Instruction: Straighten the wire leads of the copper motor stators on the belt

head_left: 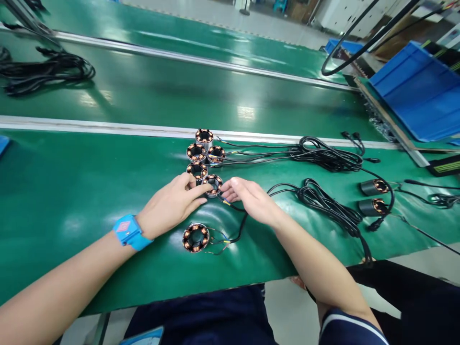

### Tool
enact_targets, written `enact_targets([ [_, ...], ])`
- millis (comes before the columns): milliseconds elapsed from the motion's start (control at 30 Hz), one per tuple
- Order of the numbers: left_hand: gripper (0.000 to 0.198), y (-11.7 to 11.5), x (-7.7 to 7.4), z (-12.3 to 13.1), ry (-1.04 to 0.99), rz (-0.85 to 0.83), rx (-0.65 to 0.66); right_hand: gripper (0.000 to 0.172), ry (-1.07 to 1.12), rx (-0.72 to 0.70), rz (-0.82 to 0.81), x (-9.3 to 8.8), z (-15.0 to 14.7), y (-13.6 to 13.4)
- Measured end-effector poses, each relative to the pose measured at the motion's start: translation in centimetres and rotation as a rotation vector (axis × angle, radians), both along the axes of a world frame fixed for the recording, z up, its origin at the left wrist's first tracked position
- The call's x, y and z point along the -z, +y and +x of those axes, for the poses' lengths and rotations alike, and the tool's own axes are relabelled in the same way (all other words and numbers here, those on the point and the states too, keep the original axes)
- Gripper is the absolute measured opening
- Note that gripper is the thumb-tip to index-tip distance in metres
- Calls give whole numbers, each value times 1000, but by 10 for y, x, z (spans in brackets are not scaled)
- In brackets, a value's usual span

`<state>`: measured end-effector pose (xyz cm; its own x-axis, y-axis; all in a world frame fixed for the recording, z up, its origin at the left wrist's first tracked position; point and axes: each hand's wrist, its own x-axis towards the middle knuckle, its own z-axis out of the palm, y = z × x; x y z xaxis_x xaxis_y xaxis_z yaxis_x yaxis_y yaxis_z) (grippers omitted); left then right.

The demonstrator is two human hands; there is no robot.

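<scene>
Head view looks down on a green bench where both hands meet over a cluster of copper-wound motor stators. The left hand lies palm down, fingers loosely spread, its fingertips resting on the nearest stator of the cluster. From that stator, the right hand sits at about four o'clock, fingers extended and slightly apart, touching the thin lead wires that run from it; neither hand has closed around anything.

Four more stators stand touching one another at twelve o'clock of the touched one, and a single stator lies apart at seven o'clock, nearer the bench edge. Black cable bundles trail off at two and three o'clock.

By its look, the stator is a small metal ring, probably dense for its size and rigid. The exposed copper windings and the fine leads seem the delicate parts, so the outer steel rim is likely the safest place to grip, with the cable supported, not pulled.

A blue wristband on the left wrist carries a reddish diamond mark; no writing on it can be read, and no labels show on the parts.
</scene>
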<state>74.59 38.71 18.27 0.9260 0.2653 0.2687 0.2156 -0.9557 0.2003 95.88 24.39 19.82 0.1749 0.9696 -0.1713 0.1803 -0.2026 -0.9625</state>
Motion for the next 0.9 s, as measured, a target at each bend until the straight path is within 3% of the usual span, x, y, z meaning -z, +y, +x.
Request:
enact_targets([
  [167, 32, -6, 2, -13, -94, -1, -2, 54, -43, -66, -91, 1, -13, 1],
  [267, 31, -9, -1, -21, -135, -163, 22, 45, -85, -156, -103, -5, -15, -2],
  [333, 30, -9, -1, -22, -146, -271, 36, 39, 0, -177, -109, -7, -15, -1],
  [467, 31, -9, -1, -16, -184, -307, 62, 21, 292, -77, -119, -3, -14, 2],
  [567, 33, -10, 2, -13, -213, -311, 44, 19, 413, -12, -129, 2, -15, 3],
  [767, 36, -13, 11, -12, -222, -329, 12, 15, 527, -33, -164, 6, -17, 1],
  [900, 29, -14, 5, -12, -140, -380, 33, 9, 511, -62, -189, 5, -18, 2],
])
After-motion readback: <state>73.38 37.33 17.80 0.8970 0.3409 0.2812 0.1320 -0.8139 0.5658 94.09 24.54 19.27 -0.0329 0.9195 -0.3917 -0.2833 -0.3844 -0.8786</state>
